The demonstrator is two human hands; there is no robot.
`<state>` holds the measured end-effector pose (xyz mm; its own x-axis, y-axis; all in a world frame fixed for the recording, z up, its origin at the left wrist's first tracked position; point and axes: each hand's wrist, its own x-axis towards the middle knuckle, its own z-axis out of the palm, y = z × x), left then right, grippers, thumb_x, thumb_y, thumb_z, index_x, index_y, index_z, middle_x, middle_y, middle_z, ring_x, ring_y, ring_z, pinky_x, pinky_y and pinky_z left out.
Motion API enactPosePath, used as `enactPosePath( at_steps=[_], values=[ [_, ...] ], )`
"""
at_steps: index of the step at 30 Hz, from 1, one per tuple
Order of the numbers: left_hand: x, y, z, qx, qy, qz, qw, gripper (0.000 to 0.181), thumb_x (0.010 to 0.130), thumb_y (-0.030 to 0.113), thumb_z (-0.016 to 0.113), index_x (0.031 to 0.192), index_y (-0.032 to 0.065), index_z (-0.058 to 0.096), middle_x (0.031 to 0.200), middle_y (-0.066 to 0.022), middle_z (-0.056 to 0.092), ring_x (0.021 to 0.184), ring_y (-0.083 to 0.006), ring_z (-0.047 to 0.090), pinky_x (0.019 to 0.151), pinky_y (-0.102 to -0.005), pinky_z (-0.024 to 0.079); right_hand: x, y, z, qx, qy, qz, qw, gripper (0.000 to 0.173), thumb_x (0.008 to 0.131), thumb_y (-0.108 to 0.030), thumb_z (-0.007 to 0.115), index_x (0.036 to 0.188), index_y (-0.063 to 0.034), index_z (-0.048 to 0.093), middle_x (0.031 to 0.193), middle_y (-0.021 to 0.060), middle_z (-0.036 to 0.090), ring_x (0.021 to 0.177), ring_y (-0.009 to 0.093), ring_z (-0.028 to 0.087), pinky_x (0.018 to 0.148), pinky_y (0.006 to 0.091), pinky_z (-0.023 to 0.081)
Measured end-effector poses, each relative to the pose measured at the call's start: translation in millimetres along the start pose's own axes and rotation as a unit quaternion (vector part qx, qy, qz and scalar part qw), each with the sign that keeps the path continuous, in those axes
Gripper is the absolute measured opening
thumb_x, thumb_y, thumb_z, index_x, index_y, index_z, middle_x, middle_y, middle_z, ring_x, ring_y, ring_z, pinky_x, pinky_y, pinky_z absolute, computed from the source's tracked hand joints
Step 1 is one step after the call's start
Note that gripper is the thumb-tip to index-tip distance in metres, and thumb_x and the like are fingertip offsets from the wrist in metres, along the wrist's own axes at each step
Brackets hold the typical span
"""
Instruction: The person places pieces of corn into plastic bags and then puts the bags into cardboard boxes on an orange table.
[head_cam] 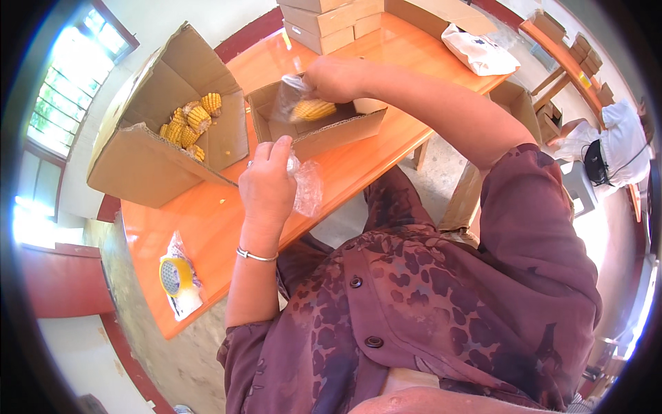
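Observation:
Clear crumpled plastic hangs from my left hand, whose fingers are closed around it near the table's front edge. Over a small open cardboard box, my right hand grips another piece of clear plastic film, blurred by motion. A yellow corn cob shows beneath that hand, at the box; whether the film covers it I cannot tell. To the left, a larger cardboard box lies with its opening towards me, and several short corn cobs are piled inside it.
On the orange table, a roll of yellow tape rests on a plastic packet near the left corner. Stacked cartons stand at the back. A white cloth bag lies at the far right end. A person in white is farther right.

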<state>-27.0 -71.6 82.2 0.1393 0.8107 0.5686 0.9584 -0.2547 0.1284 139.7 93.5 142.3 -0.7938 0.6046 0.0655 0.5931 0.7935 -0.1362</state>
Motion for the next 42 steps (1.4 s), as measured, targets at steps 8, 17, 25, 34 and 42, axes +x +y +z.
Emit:
enactPosePath(
  at_steps=[8,17,25,34,42],
  values=[
    [-1.2,-0.7,2.3,-0.007,0.015,-0.006,1.0,0.04,0.072,-0.003,0.057,0.11,0.0086,0.061,0.095,-0.0112,0.062,0.077,-0.0313,0.064,0.063,-0.0399,0.053,4.7,22.4,14.3,-0.19,-0.103,0.042,0.976,0.017,0.082,-0.01,0.056,0.083,-0.0018,0.071,0.088,0.0175,0.069,0.085,0.035,0.067,0.072,0.0424,0.054],
    [-2.2,-11.0,4.0,-0.03,0.044,-0.022,0.998,0.042,0.072,-0.002,0.058,0.112,0.0088,0.06,0.103,-0.011,0.062,0.085,-0.0322,0.064,0.069,-0.0405,0.054,1.9,17.8,-0.4,-0.093,0.005,-0.018,0.995,0.023,0.082,-0.005,0.057,0.103,-0.0064,0.066,0.089,0.0156,0.069,0.081,0.032,0.066,0.073,0.0387,0.054],
    [0.5,-10.5,5.8,-0.051,0.047,-0.028,0.997,0.045,0.07,-0.005,0.057,0.113,0.0092,0.061,0.103,-0.0096,0.062,0.087,-0.0312,0.064,0.07,-0.0401,0.054,-4.9,0.7,-16.1,0.185,-0.126,-0.022,0.974,0.024,0.084,-0.007,0.056,0.106,-0.0058,0.067,0.094,0.0112,0.07,0.085,0.024,0.065,0.076,0.0351,0.05],
    [-5.4,-9.2,3.1,-0.038,0.038,-0.034,0.998,0.042,0.07,-0.005,0.058,0.11,0.0084,0.061,0.101,-0.0108,0.062,0.084,-0.032,0.064,0.068,-0.0405,0.054,12.7,-25.9,3.6,-0.135,-0.265,0.082,0.951,0.033,0.09,-0.015,0.049,0.118,-0.0123,0.066,0.116,0.0112,0.066,0.11,0.03,0.061,0.09,0.0425,0.049],
    [-0.5,-10.3,3.6,-0.068,0.055,-0.024,0.996,0.041,0.071,-0.005,0.058,0.109,0.0077,0.062,0.101,-0.0115,0.063,0.085,-0.0325,0.064,0.07,-0.0402,0.054,35.4,-2.0,38.0,-0.156,-0.239,0.048,0.957,0.032,0.089,-0.025,0.055,0.117,-0.0148,0.067,0.114,0.0102,0.067,0.108,0.03,0.062,0.09,0.0422,0.049]
  ],
)
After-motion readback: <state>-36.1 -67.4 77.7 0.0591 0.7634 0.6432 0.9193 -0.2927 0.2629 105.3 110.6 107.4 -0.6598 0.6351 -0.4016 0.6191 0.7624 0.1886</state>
